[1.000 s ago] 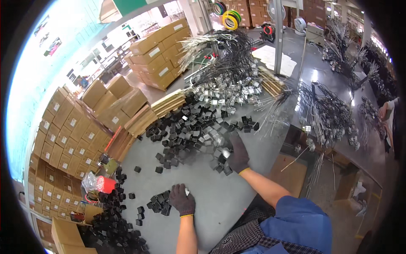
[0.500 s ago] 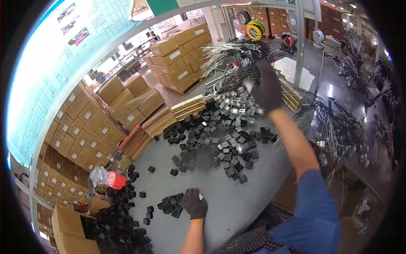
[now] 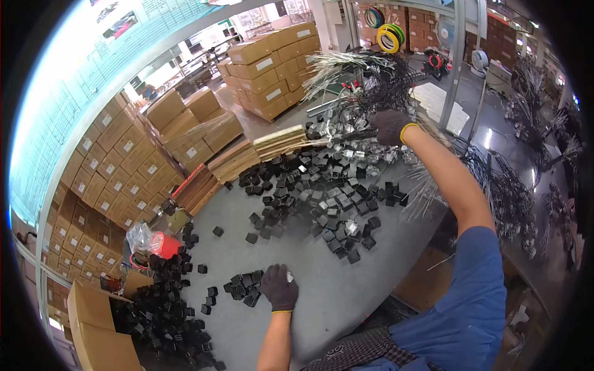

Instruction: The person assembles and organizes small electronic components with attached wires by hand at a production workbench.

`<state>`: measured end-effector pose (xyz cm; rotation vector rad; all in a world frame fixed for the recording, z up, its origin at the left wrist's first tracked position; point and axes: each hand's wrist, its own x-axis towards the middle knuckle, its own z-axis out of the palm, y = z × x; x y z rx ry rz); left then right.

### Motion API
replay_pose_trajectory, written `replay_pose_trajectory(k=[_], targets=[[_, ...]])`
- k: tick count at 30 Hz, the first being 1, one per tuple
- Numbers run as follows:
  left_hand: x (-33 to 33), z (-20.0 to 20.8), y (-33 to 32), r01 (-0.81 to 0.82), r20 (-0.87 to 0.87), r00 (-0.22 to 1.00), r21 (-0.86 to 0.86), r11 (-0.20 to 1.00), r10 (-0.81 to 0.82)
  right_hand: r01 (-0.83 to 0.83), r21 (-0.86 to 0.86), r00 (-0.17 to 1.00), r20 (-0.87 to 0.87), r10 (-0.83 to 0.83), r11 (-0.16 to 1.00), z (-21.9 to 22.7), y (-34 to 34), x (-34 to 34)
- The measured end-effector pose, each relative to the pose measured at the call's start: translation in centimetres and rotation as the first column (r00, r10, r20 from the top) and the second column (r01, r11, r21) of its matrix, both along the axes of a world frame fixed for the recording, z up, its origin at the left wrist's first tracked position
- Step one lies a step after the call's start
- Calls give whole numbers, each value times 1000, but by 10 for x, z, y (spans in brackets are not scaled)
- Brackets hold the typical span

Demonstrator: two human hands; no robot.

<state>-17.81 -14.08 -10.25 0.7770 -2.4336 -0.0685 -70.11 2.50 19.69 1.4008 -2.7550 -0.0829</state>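
My left hand (image 3: 278,289), in a dark knit glove, rests low over the grey table with its fingers curled. A small pale piece (image 3: 289,277) shows by its thumb, too small to name, and seems pinched there. Touching or right beside its fingertips lies a small cluster of black cube-shaped parts (image 3: 243,287). Stretched far forward, my gloved right hand (image 3: 391,128) is over a heap of silvery metal box-like parts (image 3: 354,127) at the foot of a tangle of black cables (image 3: 396,83). Its fingertips are lost among the parts, so whether it grips one is hidden.
Many black cubes (image 3: 291,185) spread over the middle of the table (image 3: 297,247); another heap (image 3: 167,309) lies at left by an open carton (image 3: 102,328) and a red container (image 3: 164,245). Wooden strips (image 3: 278,143) line the far edge. A metal post (image 3: 455,68) stands at right.
My right hand has come down and back from above the cables to the metal parts. The left hand still has the pale piece by the cube cluster. The whole view has shifted slightly.
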Motion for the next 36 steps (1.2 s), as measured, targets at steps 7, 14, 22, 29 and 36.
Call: replay_pose_trajectory(k=[7, 14, 22, 29, 36], targets=[[2, -6, 2, 1, -10, 1000, -21, 1000, -1, 24, -535, 977, -166, -134, 844, 18, 29, -11], [2, 1, 2, 5, -38, 999, -1, 1000, -5, -77, -675, 947, -280, -159, 734, 48, 40, -23], [2, -1, 2, 9, -25, 1000, 24, 1000, -9, -64, -792, 985, -148, -89, 607, 41, 20, -10], [-5, 8, -1, -5, 6, 1000, 41, 999, 5, -232, -896, 966, -258, -20, 378, 81, 10, 5], [0, -1, -2, -46, 60, 997, 60, 997, 43, -186, -852, 970, -238, -46, 490, 80, -70, -65]])
